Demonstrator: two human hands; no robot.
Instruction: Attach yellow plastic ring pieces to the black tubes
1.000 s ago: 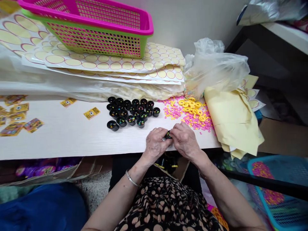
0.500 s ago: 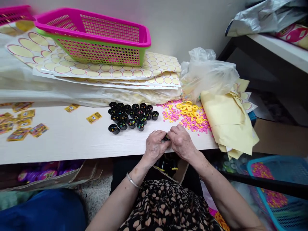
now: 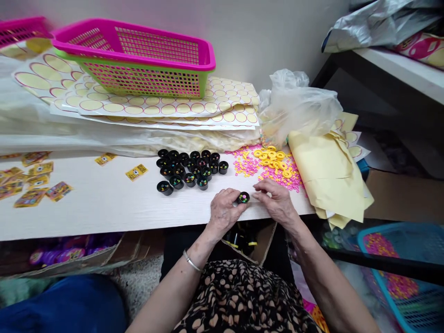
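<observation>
My left hand (image 3: 225, 207) grips a small black cup (image 3: 243, 198) near the table's front edge. Colourful little pieces, one of them pink, show inside its round mouth. To the right of the cup, my right hand (image 3: 275, 200) is apart from it, thumb and fingers slightly spread, with nothing visible in them. Just beyond that hand lie scattered pink and yellow beads (image 3: 282, 179) and a heap of yellow rings (image 3: 272, 158). Several more black cups (image 3: 189, 179) with coloured bits inside stand grouped to the left.
Printed yellow cards (image 3: 137, 172) lie on the left of the table. A pink and green basket (image 3: 145, 76) sits on sticker sheets (image 3: 239, 118) at the back. Folded yellow paper (image 3: 319, 171) and a clear plastic bag (image 3: 301, 106) are at the right. A blue basket (image 3: 416, 236) stands lower right.
My right hand has moved away to the right from the cup, and its fingers have opened. The cup's mouth and contents now show; my left hand still holds it.
</observation>
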